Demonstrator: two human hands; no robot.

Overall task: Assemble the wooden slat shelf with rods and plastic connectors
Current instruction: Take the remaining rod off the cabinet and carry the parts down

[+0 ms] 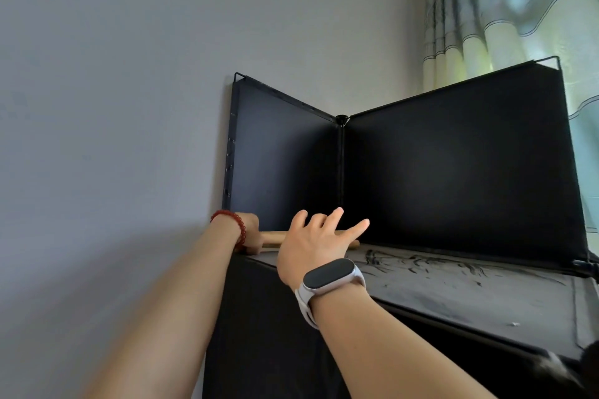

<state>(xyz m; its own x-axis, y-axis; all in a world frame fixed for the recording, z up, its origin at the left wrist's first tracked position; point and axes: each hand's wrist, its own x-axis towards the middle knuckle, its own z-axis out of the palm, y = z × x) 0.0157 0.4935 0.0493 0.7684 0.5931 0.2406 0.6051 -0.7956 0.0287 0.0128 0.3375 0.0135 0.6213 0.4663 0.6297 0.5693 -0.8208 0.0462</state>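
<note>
A black panel cabinet stands in a room corner. Two upright black panels, the left panel [285,165] and the right panel [453,172], meet at a black plastic connector [342,119] on top. A wooden mallet [274,238] lies on the cabinet's dusty top [453,282] at the foot of the left panel. My left hand [248,223], with a red bead bracelet, is at the mallet's head by the panel's lower left corner; its fingers are hidden. My right hand [311,246], wearing a watch, hovers over the mallet's handle with fingers spread, holding nothing.
A grey wall [129,107] runs close behind the left panel. A patterned curtain [502,10] hangs behind the right panel. Wire loops stick out at the panels' outer top corners. The cabinet's front edge drops off below my arms.
</note>
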